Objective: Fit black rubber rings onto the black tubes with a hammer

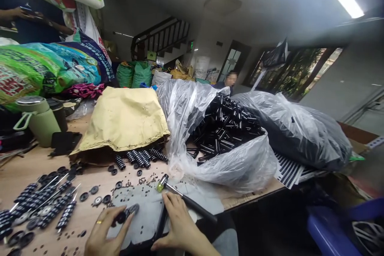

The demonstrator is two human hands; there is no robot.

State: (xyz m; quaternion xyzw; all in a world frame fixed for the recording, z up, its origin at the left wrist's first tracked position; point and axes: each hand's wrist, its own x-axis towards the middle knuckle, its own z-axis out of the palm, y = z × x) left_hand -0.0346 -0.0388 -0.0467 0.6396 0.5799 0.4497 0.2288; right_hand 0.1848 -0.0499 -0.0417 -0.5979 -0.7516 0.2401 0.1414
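Observation:
My left hand [103, 234], with a gold ring on one finger, pinches a short black ridged piece [131, 210] between thumb and fingers above the grey mat [144, 200]. To its right, my right hand [181, 222] has its thumb and fingers closed about a black tube [161, 221], partly hidden by the hand. Just beyond and beside the right hand lies a hammer [195, 207] with a black handle and a yellowish face on its head. Small dark rings are scattered on the mat and the wood around it.
Black patterned rollers on metal rods [39, 200] and black discs [26, 239] lie at left. A yellow sack [129, 116] spills more rollers. A clear plastic bag [240, 168] holds black tubes [222, 132]. A green flask [39, 122] stands left; a blue stool [330, 224] is right.

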